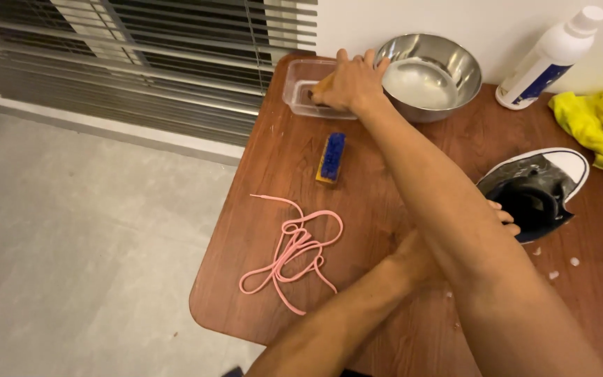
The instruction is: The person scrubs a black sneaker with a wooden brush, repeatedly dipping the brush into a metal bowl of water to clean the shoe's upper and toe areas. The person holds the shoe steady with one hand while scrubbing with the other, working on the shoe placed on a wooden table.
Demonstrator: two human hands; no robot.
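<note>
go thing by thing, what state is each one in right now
right hand: reaching into the clear container, on a brush-like thing
left hand: mostly hidden behind the right arm, fingers at the shoe
clear container: open, no lid
steel bowl: upright, cloudy liquid inside
shoe: unlaced, wet-looking
pink laces: loose, tangled on the table
blue brush: lying untouched
white bottle: capped, leaning against the wall
yellow cloth: crumpled
</note>
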